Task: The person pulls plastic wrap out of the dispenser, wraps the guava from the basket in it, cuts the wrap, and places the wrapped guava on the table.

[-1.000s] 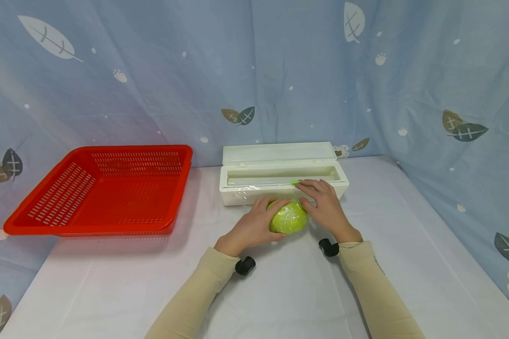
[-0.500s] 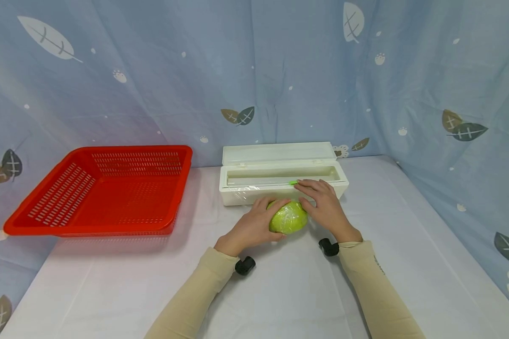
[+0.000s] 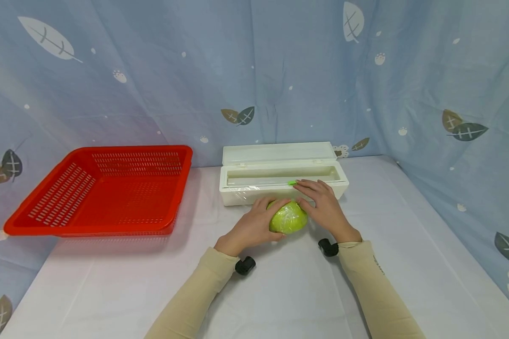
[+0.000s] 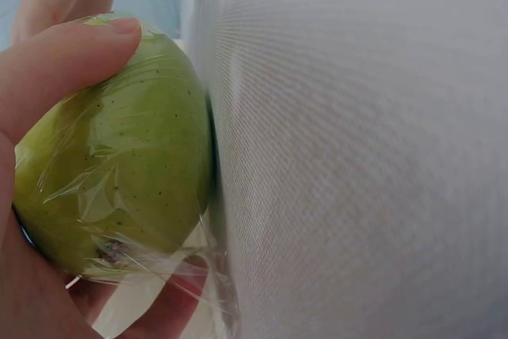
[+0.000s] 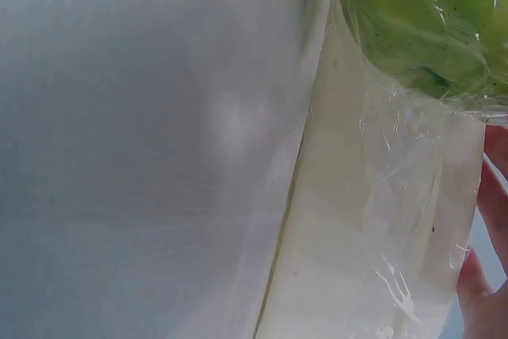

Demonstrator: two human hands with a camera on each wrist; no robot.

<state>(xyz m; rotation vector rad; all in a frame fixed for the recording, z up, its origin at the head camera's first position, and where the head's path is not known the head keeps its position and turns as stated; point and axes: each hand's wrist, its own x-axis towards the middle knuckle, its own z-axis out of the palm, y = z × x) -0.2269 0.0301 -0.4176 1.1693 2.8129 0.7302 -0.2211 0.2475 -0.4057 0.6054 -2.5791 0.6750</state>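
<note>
A green speckled fruit (image 3: 289,218), wrapped in clear cling film, rests on the table in front of the cling film box (image 3: 260,197). My left hand (image 3: 256,223) grips it from the left, thumb on the near side in the head view. From the fruit a sheet of film (image 5: 397,220) stretches up over the box's front edge. Extended fingers of my right hand (image 3: 322,205) lie over that edge, a fingertip at the small green slide cutter (image 3: 292,182). My right thumb points towards the fruit; whether it touches is unclear.
The box's lid (image 3: 277,153) stands raised at the back. A red plastic basket (image 3: 127,230) with slotted sides sits at the left on the white-covered table (image 3: 288,292). Behind hangs a blue leaf-print curtain (image 3: 161,70).
The green slide cutter has shifted slightly left along the box edge, with my right fingertips close behind. My left hand and the fruit stay nearly still.
</note>
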